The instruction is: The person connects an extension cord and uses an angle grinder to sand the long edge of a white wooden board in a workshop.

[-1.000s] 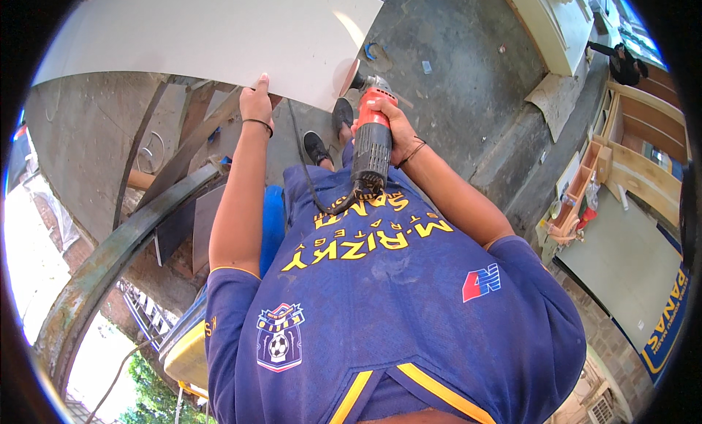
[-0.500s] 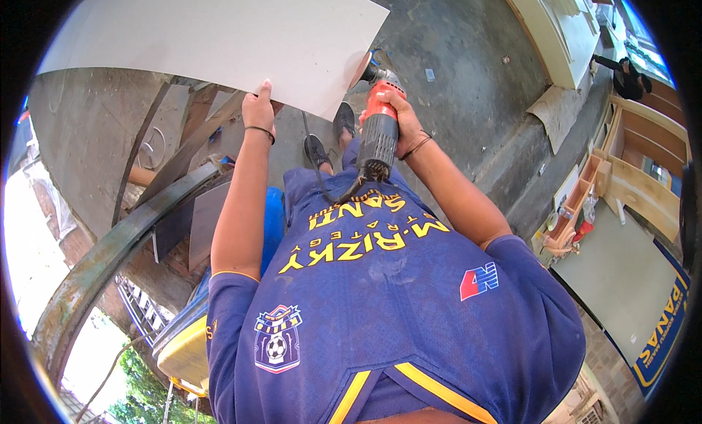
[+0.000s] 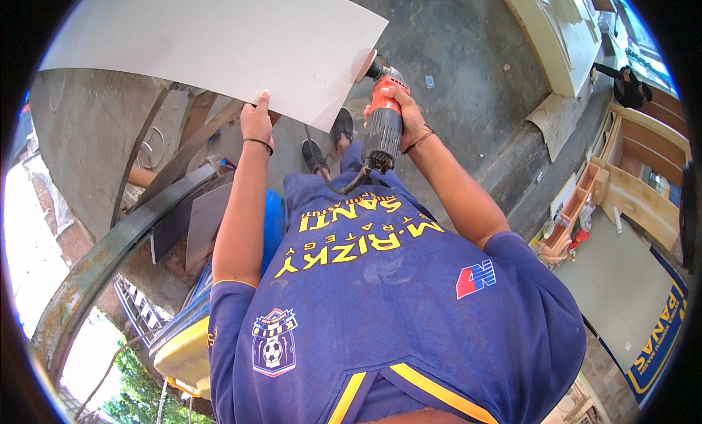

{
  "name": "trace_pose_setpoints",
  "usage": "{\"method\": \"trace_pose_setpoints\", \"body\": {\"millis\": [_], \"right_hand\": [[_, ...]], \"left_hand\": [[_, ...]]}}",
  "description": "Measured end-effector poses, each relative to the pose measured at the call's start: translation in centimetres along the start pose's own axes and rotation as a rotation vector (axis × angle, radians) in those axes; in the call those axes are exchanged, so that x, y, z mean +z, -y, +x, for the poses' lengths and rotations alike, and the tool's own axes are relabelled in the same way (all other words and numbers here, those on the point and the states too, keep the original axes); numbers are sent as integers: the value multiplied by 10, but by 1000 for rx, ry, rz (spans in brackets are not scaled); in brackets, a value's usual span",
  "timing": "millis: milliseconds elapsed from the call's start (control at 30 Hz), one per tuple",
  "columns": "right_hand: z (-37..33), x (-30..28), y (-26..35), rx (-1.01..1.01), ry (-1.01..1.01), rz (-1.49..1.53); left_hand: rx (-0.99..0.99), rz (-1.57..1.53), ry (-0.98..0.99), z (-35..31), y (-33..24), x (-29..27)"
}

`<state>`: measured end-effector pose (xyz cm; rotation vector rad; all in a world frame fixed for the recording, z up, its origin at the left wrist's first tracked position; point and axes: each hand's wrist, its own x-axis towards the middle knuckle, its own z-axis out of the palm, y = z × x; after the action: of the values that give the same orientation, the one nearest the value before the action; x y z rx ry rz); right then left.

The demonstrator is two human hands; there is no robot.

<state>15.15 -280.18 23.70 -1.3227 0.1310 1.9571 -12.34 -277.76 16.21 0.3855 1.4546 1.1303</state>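
Observation:
A large white panel (image 3: 219, 40) stretches from the upper left to the middle. My left hand (image 3: 258, 122) grips its near edge, thumb on top and fingers hidden underneath. In my right hand (image 3: 402, 115) is a red and black angle grinder (image 3: 383, 124), the fingers wrapped round its body. The grinder's disc (image 3: 365, 65) lies against the panel's right edge, close to the near corner. From the tool's rear end a dark cable (image 3: 344, 188) curves over my lap.
Under the panel stands a dark curved structure with wooden slats (image 3: 191, 131). A rusty curved metal beam (image 3: 110, 256) is at the left. Pale boards (image 3: 559, 36) lean at the upper right, wooden cabinets (image 3: 640, 182) stand right, and another person (image 3: 630, 87) is far off.
The grinder has shifted very slightly to the right and its rear end a little away from me. Both hands keep their holds, and the panel has barely moved.

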Motion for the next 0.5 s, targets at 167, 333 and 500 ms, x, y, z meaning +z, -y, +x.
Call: {"method": "trace_pose_setpoints", "body": {"millis": [167, 333, 500], "right_hand": [[1, 1, 12, 2, 32, -21], [6, 2, 19, -67, -35, -37], [10, 2, 29, -81, 4, -38]], "left_hand": [[10, -22, 1, 0, 0, 1], [-5, -21, 22, 1, 2, -2], [6, 67, 0, 7, 10, -9]]}}
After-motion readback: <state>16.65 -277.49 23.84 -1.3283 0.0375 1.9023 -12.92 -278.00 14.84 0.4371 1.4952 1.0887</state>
